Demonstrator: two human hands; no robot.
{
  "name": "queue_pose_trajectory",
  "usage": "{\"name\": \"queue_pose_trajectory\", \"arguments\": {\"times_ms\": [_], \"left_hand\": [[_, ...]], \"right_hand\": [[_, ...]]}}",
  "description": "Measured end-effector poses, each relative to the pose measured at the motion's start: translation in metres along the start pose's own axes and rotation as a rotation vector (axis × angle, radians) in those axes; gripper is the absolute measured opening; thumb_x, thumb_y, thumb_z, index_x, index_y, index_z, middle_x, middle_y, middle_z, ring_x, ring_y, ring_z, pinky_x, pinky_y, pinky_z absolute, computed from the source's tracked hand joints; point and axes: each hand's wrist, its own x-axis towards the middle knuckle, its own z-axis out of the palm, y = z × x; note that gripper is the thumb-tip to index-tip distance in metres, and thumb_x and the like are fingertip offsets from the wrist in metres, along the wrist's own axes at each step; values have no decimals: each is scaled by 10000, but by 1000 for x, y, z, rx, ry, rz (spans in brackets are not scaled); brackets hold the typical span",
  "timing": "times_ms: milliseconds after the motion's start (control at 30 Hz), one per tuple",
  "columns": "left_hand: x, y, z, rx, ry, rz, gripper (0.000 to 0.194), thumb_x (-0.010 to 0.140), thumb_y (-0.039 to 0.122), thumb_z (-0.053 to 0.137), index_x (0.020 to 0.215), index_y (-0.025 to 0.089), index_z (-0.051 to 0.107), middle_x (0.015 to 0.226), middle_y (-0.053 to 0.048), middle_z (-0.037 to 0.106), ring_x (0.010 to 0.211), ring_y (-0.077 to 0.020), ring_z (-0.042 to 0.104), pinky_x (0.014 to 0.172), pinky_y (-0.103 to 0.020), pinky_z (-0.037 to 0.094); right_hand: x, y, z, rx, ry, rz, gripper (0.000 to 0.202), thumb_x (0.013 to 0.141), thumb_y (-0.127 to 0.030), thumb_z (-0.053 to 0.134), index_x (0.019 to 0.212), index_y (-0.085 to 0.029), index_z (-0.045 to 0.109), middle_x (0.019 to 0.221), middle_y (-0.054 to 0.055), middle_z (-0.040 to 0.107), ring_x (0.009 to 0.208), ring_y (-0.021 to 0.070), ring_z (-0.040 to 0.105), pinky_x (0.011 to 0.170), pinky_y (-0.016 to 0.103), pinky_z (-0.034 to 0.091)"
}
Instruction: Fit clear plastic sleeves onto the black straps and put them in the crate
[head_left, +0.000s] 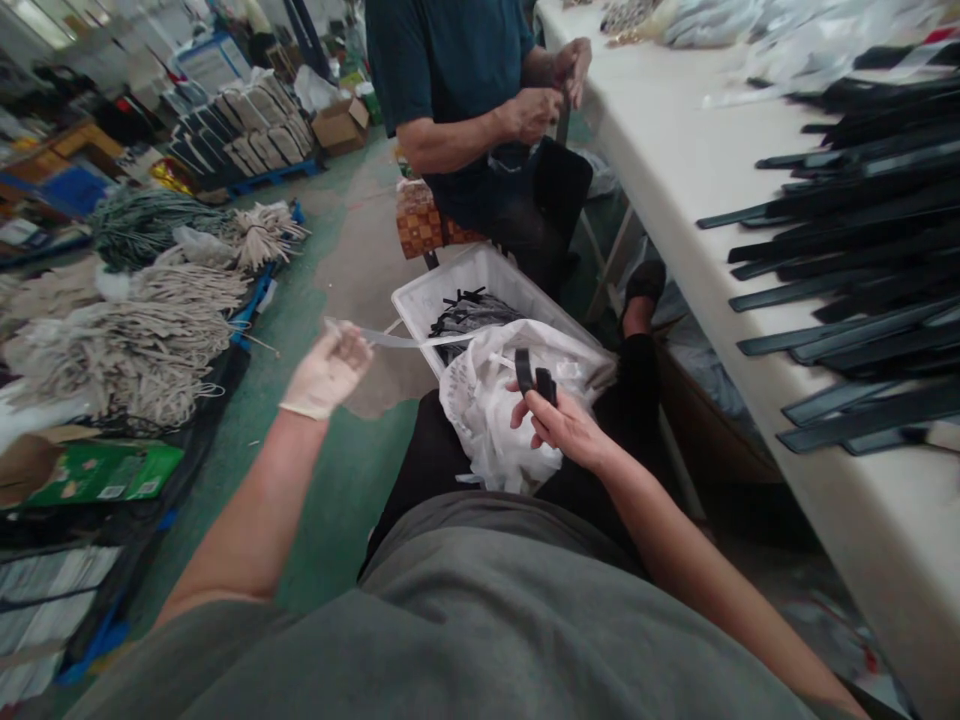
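My left hand (330,370), in a pale thin glove, is closed on the end of a translucent whitish strip (390,340) out to the left. The strip stretches rightward over a white crate (510,268). In my right hand (564,422) is a curled black strap (523,370), gripped between thumb and fingers, with its loop standing up. Beneath that hand a crumpled white plastic bag (502,440) lies across my lap and the crate's near edge. Short black strips (472,315) are heaped inside the crate.
A co-worker (457,70) sits ahead, both hands raised together. On the right, a long white table (675,120) carries many black straps (862,240). Bundles of beige cords (142,340) lie on the left, with a green box (112,470) nearby. Stacked bundles (240,125) stand farther back.
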Motion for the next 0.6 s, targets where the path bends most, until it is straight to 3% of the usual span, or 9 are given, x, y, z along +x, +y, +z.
{"name": "queue_pose_trajectory", "arguments": {"times_ms": [33, 100, 167, 233, 300, 367, 433, 500, 600], "left_hand": [[5, 22, -14, -133, 128, 133, 444, 1024, 312, 278, 770, 261, 639, 684, 145, 694, 750, -22, 622, 835, -206, 490], [6, 49, -32, -273, 239, 285, 380, 1020, 347, 332, 814, 273, 643, 719, 172, 696, 818, -26, 618, 852, -208, 485], [-2, 46, -33, -350, 275, 289, 298, 997, 365, 417, 832, 288, 652, 756, 172, 702, 831, -40, 623, 836, -213, 494], [-14, 10, -20, -408, 294, 117, 247, 971, 358, 485, 806, 284, 653, 760, 138, 706, 767, -53, 630, 794, -219, 510], [-26, -45, -1, -448, 301, -177, 252, 961, 319, 509, 764, 237, 644, 722, 80, 696, 697, -66, 629, 779, -241, 518], [-37, -99, 16, -452, 317, -317, 276, 959, 262, 504, 726, 179, 625, 668, 22, 668, 643, -88, 627, 769, -290, 525], [-45, -138, 27, -525, 332, -431, 267, 934, 298, 553, 712, 159, 607, 656, 13, 653, 620, -84, 628, 768, -286, 529], [-49, -157, 32, -610, 333, -492, 255, 908, 338, 592, 732, 154, 609, 683, 12, 663, 631, -82, 644, 778, -270, 533], [-49, -159, 32, -658, 305, -498, 222, 906, 342, 591, 799, 154, 638, 749, -5, 698, 674, -98, 675, 800, -266, 540]], "right_hand": [[-4, 1, 1, 1, -39, 2, 388, 911, -502, 490, 1122, -200, 610, 784, 12, 670, 408, 62, 456, 446, 220, 466], [-11, 1, 3, -13, -99, -3, 361, 920, -493, 482, 1043, -181, 617, 786, 11, 652, 433, 66, 476, 477, 228, 463], [-19, -1, 4, -39, -140, 2, 345, 915, -481, 502, 944, -165, 637, 780, 20, 650, 469, 75, 500, 500, 230, 453], [-27, -4, 4, -59, -190, 28, 339, 912, -464, 517, 980, -161, 652, 782, 26, 659, 486, 82, 507, 499, 228, 437], [-36, -6, 3, -70, -219, 61, 383, 919, -458, 511, 1148, -172, 624, 771, 20, 664, 471, 86, 494, 469, 225, 414], [-43, -8, 1, -104, -222, 90, 448, 930, -471, 486, 1254, -178, 585, 701, 4, 640, 449, 94, 479, 440, 224, 396], [-49, -12, -2, -176, -249, 119, 469, 929, -486, 477, 1246, -167, 613, 629, -5, 601, 446, 106, 482, 431, 226, 393], [-55, -17, -5, -264, -324, 139, 460, 925, -480, 485, 1205, -156, 653, 621, 0, 596, 472, 116, 509, 453, 230, 414], [-61, -23, -5, -379, -420, 131, 452, 936, -444, 471, 1252, -167, 636, 654, 5, 626, 502, 124, 541, 490, 231, 439]]}}
